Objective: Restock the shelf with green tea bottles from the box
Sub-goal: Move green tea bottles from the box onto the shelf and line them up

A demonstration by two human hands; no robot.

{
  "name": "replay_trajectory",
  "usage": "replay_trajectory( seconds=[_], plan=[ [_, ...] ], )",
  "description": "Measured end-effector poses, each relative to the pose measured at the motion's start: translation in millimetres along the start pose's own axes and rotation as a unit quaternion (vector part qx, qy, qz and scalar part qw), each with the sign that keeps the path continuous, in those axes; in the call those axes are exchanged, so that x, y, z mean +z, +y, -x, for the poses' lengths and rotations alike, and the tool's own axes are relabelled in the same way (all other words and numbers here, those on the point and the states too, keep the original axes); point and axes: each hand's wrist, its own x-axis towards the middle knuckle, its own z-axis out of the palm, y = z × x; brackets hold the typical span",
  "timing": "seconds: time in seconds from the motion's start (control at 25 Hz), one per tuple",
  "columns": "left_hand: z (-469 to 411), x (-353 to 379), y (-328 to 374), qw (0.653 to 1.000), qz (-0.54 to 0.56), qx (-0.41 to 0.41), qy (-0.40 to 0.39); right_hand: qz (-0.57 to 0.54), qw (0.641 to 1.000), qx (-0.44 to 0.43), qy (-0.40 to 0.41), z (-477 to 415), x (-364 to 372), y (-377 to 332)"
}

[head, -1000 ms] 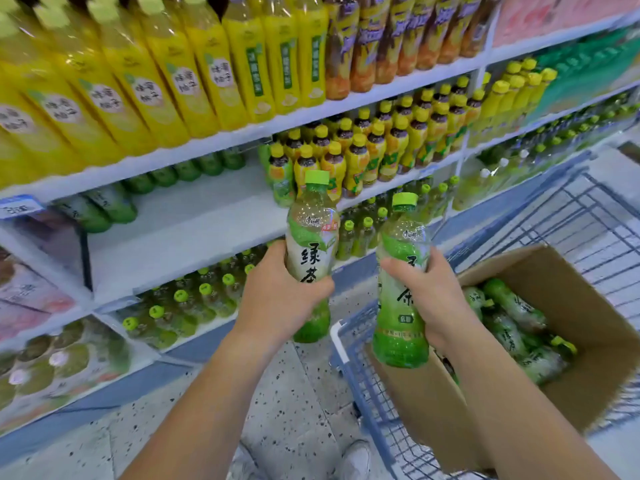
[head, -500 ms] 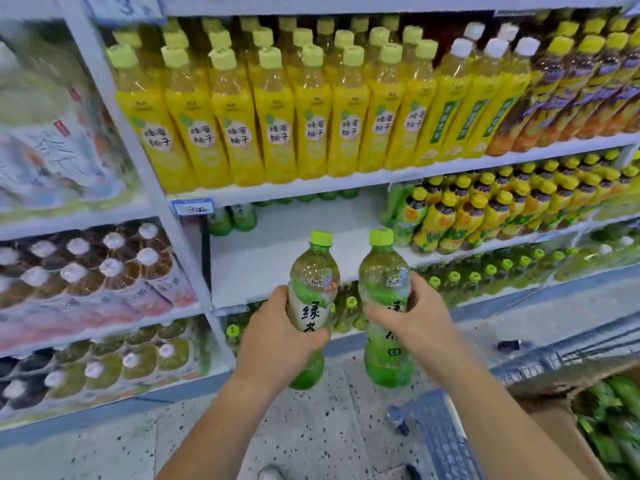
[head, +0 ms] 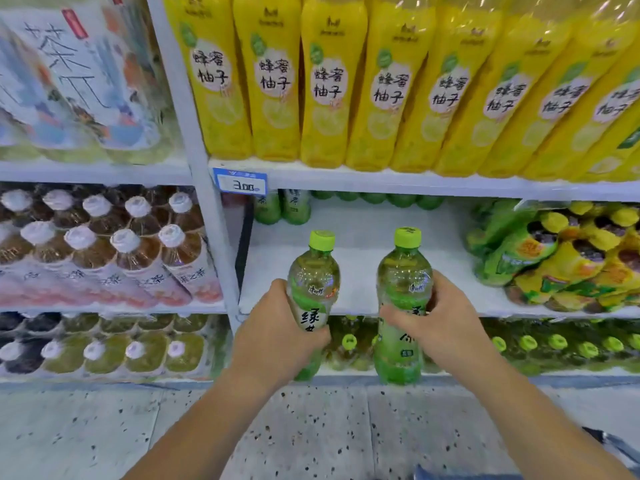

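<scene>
Each hand grips an upright green tea bottle: left hand [head: 277, 336] one bottle [head: 313, 289], right hand [head: 445, 327] another [head: 401, 292] (before the white shelf [head: 363, 258]).

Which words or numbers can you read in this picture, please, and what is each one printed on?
"蜂蜜柚子": on the yellow bottles.
"3.00": on the blue price tag.
"绿": on the left green tea bottle, held by the left hand; the next character is partly covered.
Right green tea bottle: lettering mostly covered by the right hand.
Small brand marks and other labels: too blurred.
</scene>
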Motion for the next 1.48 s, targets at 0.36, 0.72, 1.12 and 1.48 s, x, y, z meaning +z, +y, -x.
replay_trajectory(
  seconds=[0.36,0.72,1.12,1.48],
  plan=[
    [-101,66,-12,0.994,0.062,0.044,0.084,-0.001,0.996,-0.088,0.020,-106,19,34],
    [-139,95,-22,0.970,0.143,0.138,0.143,-0.070,0.982,-0.175,0.027,-133,36,71],
    [-135,120,-60,0.985,0.080,0.106,0.112,0.001,0.990,-0.138,0.001,-121,53,124],
    [-183,132,-46,0.972,0.142,0.092,0.160,-0.006,0.981,-0.187,0.047,-190,76,118]
  ],
)
